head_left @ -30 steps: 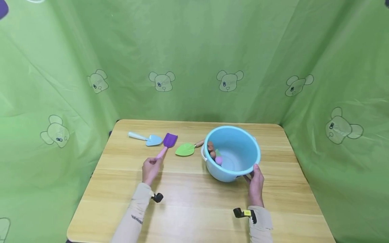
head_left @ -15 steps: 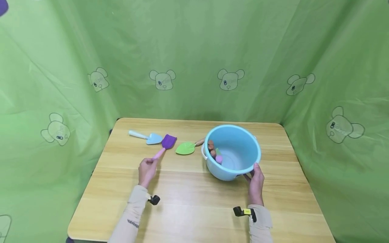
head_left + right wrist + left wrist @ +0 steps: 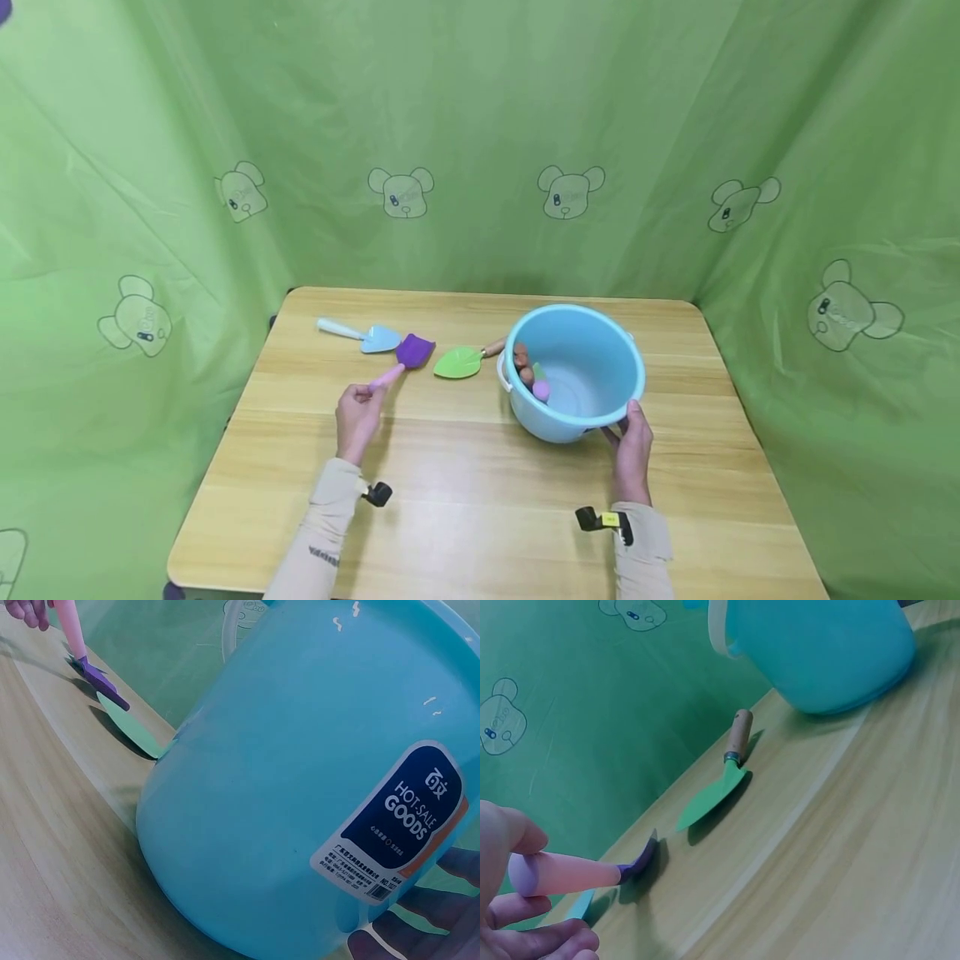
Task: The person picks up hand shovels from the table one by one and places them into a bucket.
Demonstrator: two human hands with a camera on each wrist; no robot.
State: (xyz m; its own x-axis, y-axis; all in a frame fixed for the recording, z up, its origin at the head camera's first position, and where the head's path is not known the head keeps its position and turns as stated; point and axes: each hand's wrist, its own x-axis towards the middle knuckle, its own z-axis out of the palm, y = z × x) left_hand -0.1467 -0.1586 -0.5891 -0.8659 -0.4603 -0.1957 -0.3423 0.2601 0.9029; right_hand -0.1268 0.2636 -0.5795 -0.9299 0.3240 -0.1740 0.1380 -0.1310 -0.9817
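My left hand (image 3: pixel 356 421) pinches the pink handle (image 3: pixel 570 874) of a toy shovel by its end. Its purple blade (image 3: pixel 415 351) points away, close over the table and near the blade of a light-blue trowel (image 3: pixel 381 338). With the thumb at the rim and fingers against the outer wall, my right hand (image 3: pixel 633 454) holds a light-blue bucket (image 3: pixel 551 427), which stands tilted. Brown handles (image 3: pixel 522 365) and a pink-ended handle (image 3: pixel 542 389) show inside it. A green leaf-shaped trowel (image 3: pixel 457 362) lies between shovel and bucket, its wooden handle reaching toward the bucket.
The wooden table (image 3: pixel 480 517) has rounded corners. Green curtains (image 3: pixel 480 100) with printed bear heads hang behind it and at both sides. A white bucket handle (image 3: pixel 503 374) hangs at the bucket's left side, and a label (image 3: pixel 397 817) is on its outer wall.
My left hand has drawn the shovel slightly left and toward me, and its blade now sits nearer the light-blue trowel. The right hand keeps its hold on the bucket, nearly still.
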